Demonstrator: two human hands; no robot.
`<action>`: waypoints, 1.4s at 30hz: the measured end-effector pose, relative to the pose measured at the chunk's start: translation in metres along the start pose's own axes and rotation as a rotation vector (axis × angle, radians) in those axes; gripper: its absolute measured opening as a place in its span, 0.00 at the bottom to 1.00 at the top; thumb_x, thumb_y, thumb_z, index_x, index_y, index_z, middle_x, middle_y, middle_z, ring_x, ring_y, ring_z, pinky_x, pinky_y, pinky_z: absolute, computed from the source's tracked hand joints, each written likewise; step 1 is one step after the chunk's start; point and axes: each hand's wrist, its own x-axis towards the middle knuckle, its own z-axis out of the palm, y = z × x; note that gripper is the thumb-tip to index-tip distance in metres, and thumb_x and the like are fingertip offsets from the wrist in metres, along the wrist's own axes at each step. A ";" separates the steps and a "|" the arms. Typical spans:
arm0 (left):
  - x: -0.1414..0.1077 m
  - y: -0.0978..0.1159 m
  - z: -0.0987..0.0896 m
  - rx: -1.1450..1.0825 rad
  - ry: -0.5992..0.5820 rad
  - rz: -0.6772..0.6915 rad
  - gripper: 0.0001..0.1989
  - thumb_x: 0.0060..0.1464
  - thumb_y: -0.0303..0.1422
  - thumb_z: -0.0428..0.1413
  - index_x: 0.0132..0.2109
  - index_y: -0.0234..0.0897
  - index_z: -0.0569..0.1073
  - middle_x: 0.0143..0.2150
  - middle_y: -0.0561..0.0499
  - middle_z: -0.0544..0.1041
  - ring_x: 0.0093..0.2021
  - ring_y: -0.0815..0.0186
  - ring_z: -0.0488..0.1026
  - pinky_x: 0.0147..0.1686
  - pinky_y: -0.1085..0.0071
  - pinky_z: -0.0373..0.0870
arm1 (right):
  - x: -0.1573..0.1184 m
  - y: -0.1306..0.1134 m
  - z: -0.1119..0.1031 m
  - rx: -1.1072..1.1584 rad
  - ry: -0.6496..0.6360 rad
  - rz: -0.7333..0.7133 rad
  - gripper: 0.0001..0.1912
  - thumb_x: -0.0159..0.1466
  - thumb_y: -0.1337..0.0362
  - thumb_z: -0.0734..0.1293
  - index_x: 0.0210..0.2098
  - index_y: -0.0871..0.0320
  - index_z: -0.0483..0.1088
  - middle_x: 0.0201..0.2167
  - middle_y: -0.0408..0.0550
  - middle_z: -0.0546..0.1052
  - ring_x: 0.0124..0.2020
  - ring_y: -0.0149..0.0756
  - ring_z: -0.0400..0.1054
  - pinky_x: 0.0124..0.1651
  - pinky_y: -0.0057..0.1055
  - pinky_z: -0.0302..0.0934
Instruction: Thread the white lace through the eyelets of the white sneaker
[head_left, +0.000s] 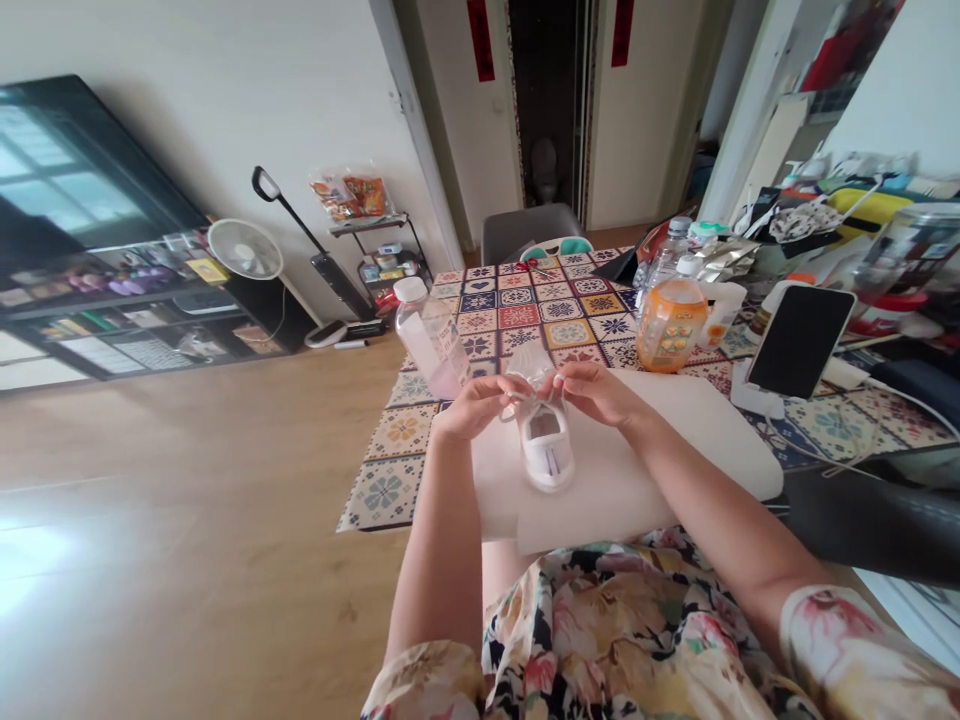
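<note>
A small white shoe (pixel 549 462) rests on a pale sheet (pixel 645 490) at the near edge of the table, its heel toward me. Thin white laces (pixel 534 402) cross above its opening. My left hand (pixel 484 405) pinches a lace on the left side of the shoe. On the other side, my right hand (pixel 596 393) has thumb and fingers closed on the lace too. Clear crinkled plastic (pixel 529 362) shows just beyond the shoe, between the hands.
A clear bottle (pixel 431 335) with a white cap stands left of the hands. An orange-labelled bottle (pixel 671 325) and a propped phone (pixel 802 338) with cables are on the right. The patterned tablecloth (pixel 517 290) covers the table, with a dark chair (pixel 532 228) behind it.
</note>
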 end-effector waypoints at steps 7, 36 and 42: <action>0.008 -0.006 0.008 -0.020 0.091 0.040 0.14 0.37 0.41 0.70 0.26 0.35 0.78 0.28 0.47 0.77 0.29 0.67 0.70 0.28 0.71 0.63 | 0.004 0.014 0.008 0.049 0.118 0.008 0.14 0.50 0.55 0.78 0.30 0.57 0.76 0.25 0.41 0.78 0.27 0.29 0.70 0.35 0.29 0.64; 0.016 -0.019 0.021 0.080 0.108 0.117 0.12 0.44 0.38 0.68 0.30 0.34 0.78 0.30 0.51 0.75 0.26 0.71 0.74 0.28 0.73 0.71 | 0.004 0.015 0.018 -0.162 0.265 -0.097 0.14 0.49 0.58 0.78 0.29 0.56 0.73 0.23 0.41 0.77 0.25 0.32 0.73 0.33 0.31 0.68; 0.017 -0.018 0.025 0.065 0.199 0.024 0.21 0.39 0.35 0.71 0.42 0.36 0.76 0.29 0.54 0.75 0.25 0.71 0.75 0.29 0.74 0.74 | -0.001 0.014 0.021 -0.287 0.231 -0.108 0.14 0.51 0.55 0.77 0.31 0.55 0.74 0.25 0.43 0.78 0.28 0.35 0.74 0.37 0.35 0.69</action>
